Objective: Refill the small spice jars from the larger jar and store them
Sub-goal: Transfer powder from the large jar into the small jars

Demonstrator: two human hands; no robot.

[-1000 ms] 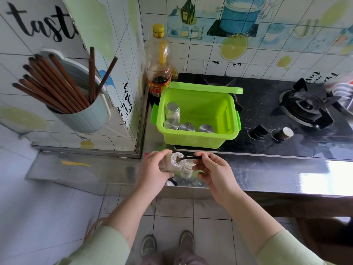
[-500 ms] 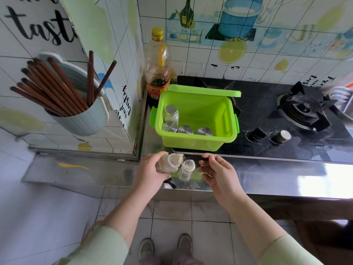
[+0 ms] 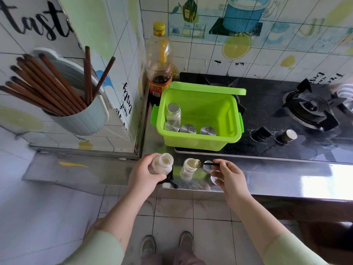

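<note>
My left hand [image 3: 145, 175] grips the larger open jar [image 3: 162, 163] of pale powder, tilted toward the right, at the steel counter's front edge. My right hand [image 3: 229, 176] pinches a thin black spoon [image 3: 209, 163] whose loaded bowl sits over the mouth of a small open spice jar [image 3: 189, 167] standing on the counter. Two metal lids [image 3: 208, 166] lie beside that jar, partly hidden by my right hand. Behind, a green plastic box [image 3: 219, 144] holds one taller capped jar [image 3: 173, 113] and three capped small jars [image 3: 188, 129].
A soy sauce bottle [image 3: 160, 62] stands in the corner behind the box. The black gas hob [image 3: 286, 115] with a burner and two knobs fills the right. A wall holder with several chopsticks [image 3: 76, 113] hangs at left. A dark object [image 3: 171, 181] lies under the larger jar.
My right hand pulled the spoon out of the larger jar and carried it right, over the small jar. My left hand moved the larger jar a little left, away from the small jar.
</note>
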